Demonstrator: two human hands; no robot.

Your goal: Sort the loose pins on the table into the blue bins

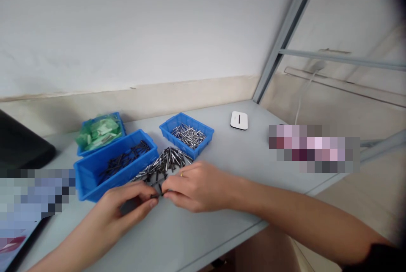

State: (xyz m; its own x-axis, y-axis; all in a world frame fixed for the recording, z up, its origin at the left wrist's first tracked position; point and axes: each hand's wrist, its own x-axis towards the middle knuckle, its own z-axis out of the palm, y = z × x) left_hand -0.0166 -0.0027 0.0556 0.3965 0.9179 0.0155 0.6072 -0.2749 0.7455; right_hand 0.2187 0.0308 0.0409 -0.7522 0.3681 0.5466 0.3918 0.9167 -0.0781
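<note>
Left hand (112, 205) pinches a dark fastener (154, 196) between thumb and fingers, facing the right hand (194, 187), curled low over the table (228, 157) with its grip unclear.

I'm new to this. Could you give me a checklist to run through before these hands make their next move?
1. Left hand has a grip: ok, a dark piece sits between thumb and finger.
2. Right hand has a grip: cannot tell; its fingers hide it.
3. Pile close by: ok, just beyond the fingers.
4. Pile all one kind: cannot tell; its pieces overlap.
5. Long box upright and open: ok, with black pieces inside.
6. Right box upright and open: ok, with silver pieces inside.
</note>
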